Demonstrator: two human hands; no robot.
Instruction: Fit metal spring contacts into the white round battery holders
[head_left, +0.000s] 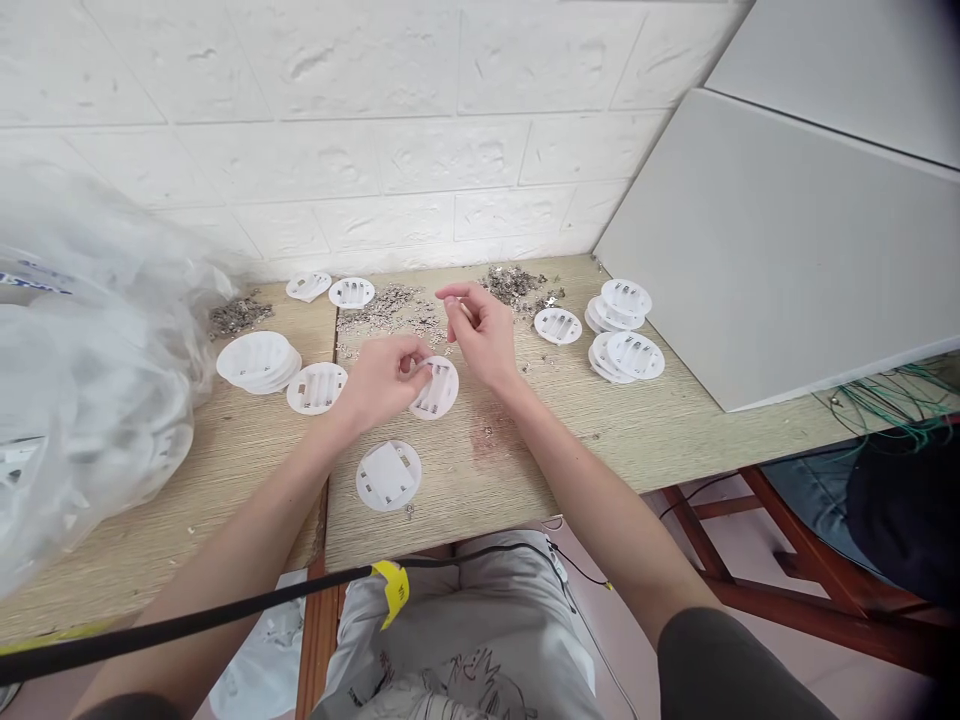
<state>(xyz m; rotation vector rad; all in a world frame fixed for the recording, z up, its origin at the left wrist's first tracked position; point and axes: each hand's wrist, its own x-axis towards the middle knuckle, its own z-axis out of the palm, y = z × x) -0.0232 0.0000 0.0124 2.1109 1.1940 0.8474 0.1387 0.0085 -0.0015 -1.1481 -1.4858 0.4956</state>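
Note:
My left hand [388, 380] grips a white round battery holder [439, 390] by its upper left edge, thumb and fingers closed. Slots and small metal contacts show on the holder's face. My right hand [481, 332] is just above and right of it, thumb and forefinger pinched together; whatever is between them is too small to make out. Behind both hands lie scattered small metal pieces [394, 308] and a denser heap of metal contacts [516, 287]. Another white disc [388, 475] lies nearer me, turned with its flat square side up.
Stacked white discs [255, 360] and a single disc [317, 388] are at left, beside a large clear plastic bag [90, 380]. More discs [628, 335] stand in piles at right near a grey panel [795, 250]. A black cable [300, 592] crosses in front of me.

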